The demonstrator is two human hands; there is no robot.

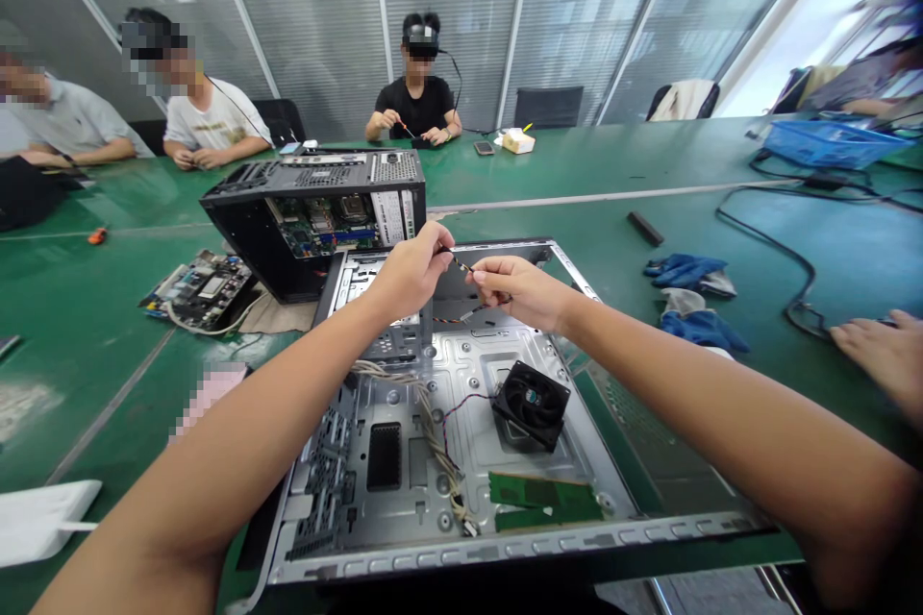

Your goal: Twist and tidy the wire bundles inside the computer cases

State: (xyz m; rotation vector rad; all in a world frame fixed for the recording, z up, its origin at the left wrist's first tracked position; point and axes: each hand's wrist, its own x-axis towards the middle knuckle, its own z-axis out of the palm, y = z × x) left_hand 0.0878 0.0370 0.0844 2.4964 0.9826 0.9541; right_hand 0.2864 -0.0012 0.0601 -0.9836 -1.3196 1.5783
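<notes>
A thin cable of twisted dark and coloured wires [462,265] stretches between my two hands above the far end of an open computer case [461,442] lying flat. My left hand [414,271] pinches one end and my right hand [523,291] grips the other. Below the hands, more thin wire [448,320] with a pale connector hangs near the case's far wall. Inside the case lie a black cooling fan [534,404], green memory modules [544,500] and a bundle of beige cables [425,404]. What my fingertips press on is partly hidden.
A second computer case [317,178] stands upright behind, beside a loose motherboard [206,288]. Blue gloves [692,274], a black bar [644,229] and a blue basket [829,146] lie on the right. Another person's hand [884,356] rests at right. Several people sit around the green table.
</notes>
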